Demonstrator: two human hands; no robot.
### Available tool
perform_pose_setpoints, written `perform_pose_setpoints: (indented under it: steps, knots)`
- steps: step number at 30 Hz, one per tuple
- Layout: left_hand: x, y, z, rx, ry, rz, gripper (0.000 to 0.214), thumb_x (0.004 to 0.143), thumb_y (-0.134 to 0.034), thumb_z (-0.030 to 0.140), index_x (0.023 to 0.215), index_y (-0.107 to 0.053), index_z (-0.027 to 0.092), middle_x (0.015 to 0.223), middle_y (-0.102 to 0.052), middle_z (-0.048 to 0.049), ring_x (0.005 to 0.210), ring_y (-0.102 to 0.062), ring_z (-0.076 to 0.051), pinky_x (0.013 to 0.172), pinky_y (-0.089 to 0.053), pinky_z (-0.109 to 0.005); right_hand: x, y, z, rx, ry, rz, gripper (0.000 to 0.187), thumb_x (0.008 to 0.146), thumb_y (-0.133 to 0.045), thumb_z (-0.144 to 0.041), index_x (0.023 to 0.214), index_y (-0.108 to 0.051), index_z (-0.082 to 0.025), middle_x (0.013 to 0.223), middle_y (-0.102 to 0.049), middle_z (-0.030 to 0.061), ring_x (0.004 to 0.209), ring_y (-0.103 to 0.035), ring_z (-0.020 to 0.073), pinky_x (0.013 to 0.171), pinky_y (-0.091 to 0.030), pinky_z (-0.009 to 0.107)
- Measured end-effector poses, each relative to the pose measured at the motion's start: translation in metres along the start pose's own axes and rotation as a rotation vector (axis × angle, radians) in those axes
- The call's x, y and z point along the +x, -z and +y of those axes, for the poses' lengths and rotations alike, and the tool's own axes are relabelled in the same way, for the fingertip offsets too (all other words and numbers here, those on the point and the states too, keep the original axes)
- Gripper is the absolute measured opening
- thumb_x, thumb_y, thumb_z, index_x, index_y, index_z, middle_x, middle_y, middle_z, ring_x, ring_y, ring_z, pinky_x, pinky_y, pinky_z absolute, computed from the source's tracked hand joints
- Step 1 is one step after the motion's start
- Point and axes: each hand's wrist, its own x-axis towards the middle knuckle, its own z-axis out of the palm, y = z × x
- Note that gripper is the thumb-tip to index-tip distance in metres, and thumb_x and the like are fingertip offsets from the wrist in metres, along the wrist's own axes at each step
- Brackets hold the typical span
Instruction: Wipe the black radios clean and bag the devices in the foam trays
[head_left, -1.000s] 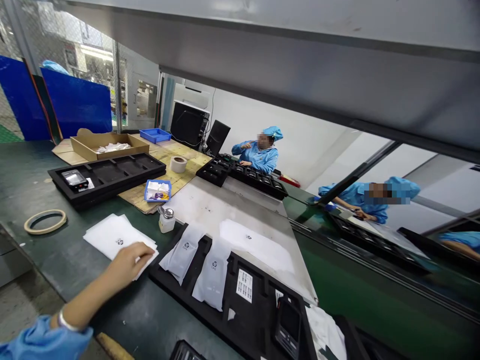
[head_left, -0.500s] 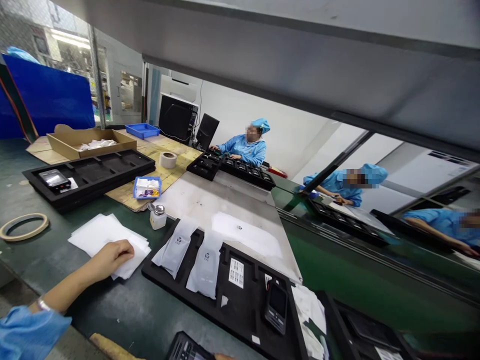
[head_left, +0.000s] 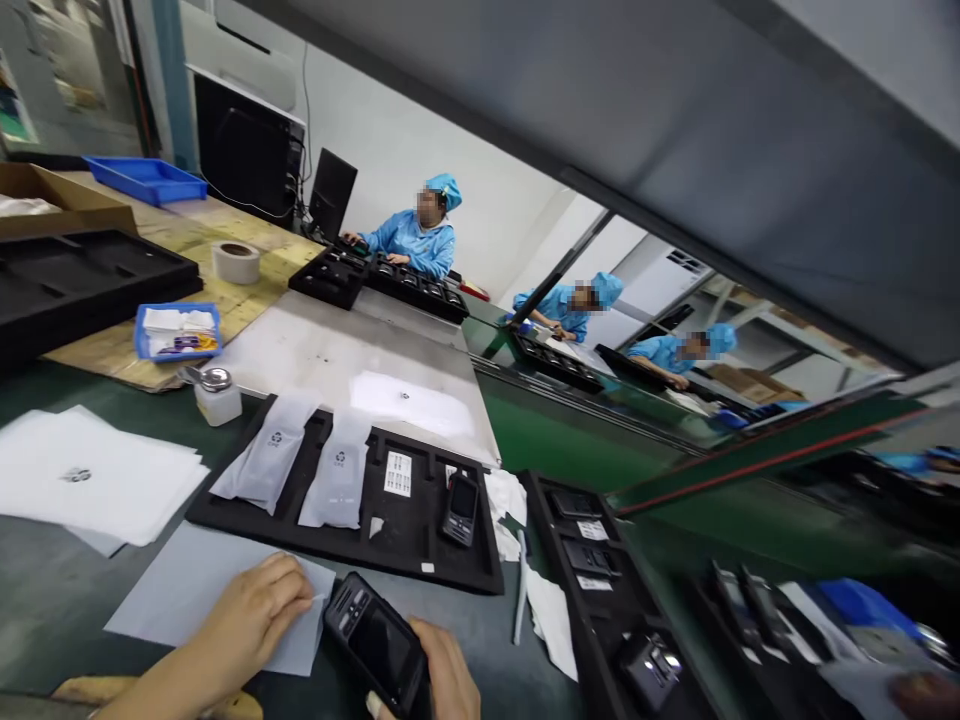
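Note:
My left hand [head_left: 259, 610] pinches the edge of a translucent plastic bag [head_left: 176, 590] that lies flat on the green bench. In my right hand [head_left: 450, 672] is a black handheld device [head_left: 379, 645] with a screen and keys, tilted, its top end beside the bag's edge. Beyond both hands lies a black foam tray [head_left: 420, 505]. It holds two bagged items [head_left: 264, 460] printed with a recycling mark, a white label sheet [head_left: 398, 474] and a similar bare device [head_left: 460, 507]. Left of it is a stack of white plastic bags [head_left: 112, 470].
A dispenser bottle [head_left: 217, 396], a blue box of small items [head_left: 180, 333] and a tape roll [head_left: 235, 261] stand beyond the bags. Another foam tray [head_left: 600, 610] with devices is at right, near crumpled white paper [head_left: 551, 620]. Several co-workers in blue sit across.
My left hand has moved from the stack towards me with one bag. The device in my right hand has come up into fuller view. The camera has turned right.

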Motion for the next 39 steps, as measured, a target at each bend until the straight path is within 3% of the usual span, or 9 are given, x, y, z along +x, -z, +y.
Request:
perform_pose_setpoints:
  steps: [4, 7, 11, 18, 21, 24, 28, 34, 39]
  knots:
    - [0.003, -0.012, -0.001, -0.032, 0.019, 0.025, 0.028, 0.101, -0.049, 0.037, 0.084, -0.068, 0.025, 0.085, -0.066, -0.0057, 0.083, -0.063, -0.021, 0.074, -0.05, -0.03, -0.012, -0.004, 0.008, -0.075, 0.056, 0.023, 0.058, 0.085, -0.063, -0.064, 0.122, -0.063, -0.02, 0.099, -0.07, 0.0118, 0.088, -0.07, 0.0316, 0.076, -0.057, 0.04]
    - [-0.001, -0.015, -0.007, -0.102, 0.11, 0.062, 0.029, 0.1, -0.051, 0.041, 0.088, -0.072, 0.026, 0.107, -0.07, -0.0077, 0.104, -0.065, -0.024, 0.091, -0.053, -0.031, -0.016, -0.003, 0.012, -0.051, 0.072, -0.023, 0.056, 0.088, -0.06, -0.065, 0.122, -0.063, -0.021, 0.101, -0.07, 0.0118, 0.09, -0.07, 0.0319, 0.078, -0.057, 0.04]
    - [-0.007, -0.012, -0.015, -0.251, 0.229, 0.117, 0.033, 0.1, -0.051, 0.049, 0.108, -0.075, 0.027, 0.123, -0.07, -0.0077, 0.117, -0.065, -0.024, 0.101, -0.052, -0.031, -0.004, 0.005, 0.012, 0.054, 0.103, -0.266, 0.047, 0.084, -0.068, -0.054, 0.119, -0.064, -0.024, 0.099, -0.072, 0.007, 0.089, -0.07, 0.0287, 0.082, -0.056, 0.038]
    - [-0.006, -0.008, -0.023, -0.632, 0.445, 0.155, 0.055, 0.095, -0.05, 0.067, 0.113, -0.075, 0.021, 0.117, -0.074, -0.0104, 0.111, -0.069, -0.028, 0.103, -0.055, -0.041, 0.037, 0.007, -0.016, 0.123, -0.088, -0.659, 0.078, 0.057, -0.09, -0.021, 0.129, -0.061, -0.023, 0.124, -0.065, 0.0107, 0.119, -0.06, 0.0351, 0.105, -0.047, 0.046]
    - [-0.007, -0.006, -0.026, -0.749, 0.453, 0.165, 0.057, 0.096, -0.048, 0.066, 0.113, -0.074, 0.019, 0.118, -0.074, -0.0121, 0.112, -0.069, -0.028, 0.104, -0.055, -0.044, 0.049, -0.001, -0.026, 0.181, -0.087, -0.677, 0.078, 0.055, -0.09, -0.017, 0.128, -0.06, -0.021, 0.124, -0.064, 0.012, 0.118, -0.059, 0.0353, 0.106, -0.045, 0.048]
    - [-0.013, 0.004, -0.026, -0.62, 0.392, 0.111, 0.048, 0.098, -0.05, 0.059, 0.122, -0.071, 0.023, 0.127, -0.071, -0.0107, 0.121, -0.066, -0.028, 0.108, -0.052, -0.044, 0.057, -0.007, -0.032, 0.181, -0.104, -0.651, 0.077, 0.057, -0.089, -0.015, 0.128, -0.059, -0.02, 0.125, -0.063, 0.0125, 0.118, -0.058, 0.0344, 0.105, -0.044, 0.048]
    - [-0.024, 0.02, -0.018, -0.116, 0.116, -0.016, 0.044, 0.095, -0.064, 0.044, 0.137, -0.062, 0.034, 0.142, -0.061, -0.0059, 0.133, -0.055, -0.027, 0.113, -0.047, -0.043, 0.062, -0.011, -0.038, 0.199, -0.054, -0.689, 0.079, 0.053, -0.093, -0.018, 0.125, -0.06, -0.02, 0.119, -0.064, 0.01, 0.112, -0.059, 0.032, 0.101, -0.046, 0.046]
    - [-0.017, 0.026, 0.009, 0.223, -0.154, -0.047, 0.033, 0.099, -0.054, 0.022, 0.13, -0.062, 0.03, 0.111, -0.066, -0.0047, 0.101, -0.061, -0.02, 0.088, -0.054, -0.03, 0.064, -0.019, -0.04, 0.17, -0.002, -0.63, 0.077, 0.054, -0.093, -0.021, 0.124, -0.06, -0.018, 0.117, -0.064, 0.0103, 0.108, -0.059, 0.0305, 0.1, -0.045, 0.046]
    - [0.012, 0.021, 0.027, 0.366, -0.31, -0.154, 0.04, 0.092, -0.045, 0.004, 0.12, -0.065, 0.025, 0.097, -0.06, -0.0053, 0.085, -0.055, -0.02, 0.071, -0.048, -0.031, 0.065, -0.022, -0.043, 0.184, 0.049, -0.623, 0.076, 0.055, -0.092, -0.024, 0.124, -0.059, -0.018, 0.114, -0.064, 0.0091, 0.106, -0.059, 0.0297, 0.099, -0.045, 0.046]
